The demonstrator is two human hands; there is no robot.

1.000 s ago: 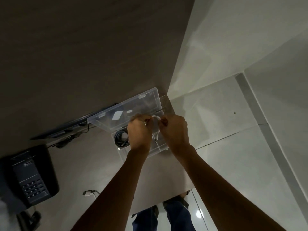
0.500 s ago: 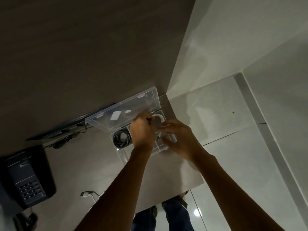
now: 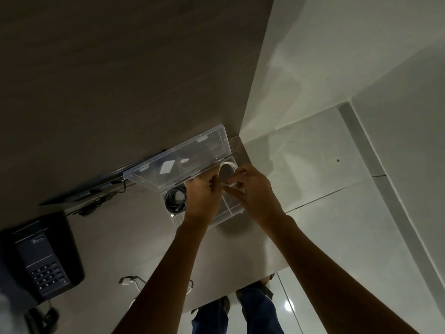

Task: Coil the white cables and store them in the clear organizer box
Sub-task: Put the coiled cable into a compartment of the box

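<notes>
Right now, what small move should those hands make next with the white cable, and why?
Probably lower the coiled white cable into the right-hand compartment of the clear plastic organizer box: both the left hand and right hand hold it just above there; the coiled black cable fills the left one.

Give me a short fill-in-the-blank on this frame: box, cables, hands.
1. The lid of the clear organizer box is ____.
2. Both hands, left hand and right hand, hold a coiled ____ cable.
3. The coil in the box's left compartment, the second cable, is ____ in colour.

Missing words: open; white; black
</notes>
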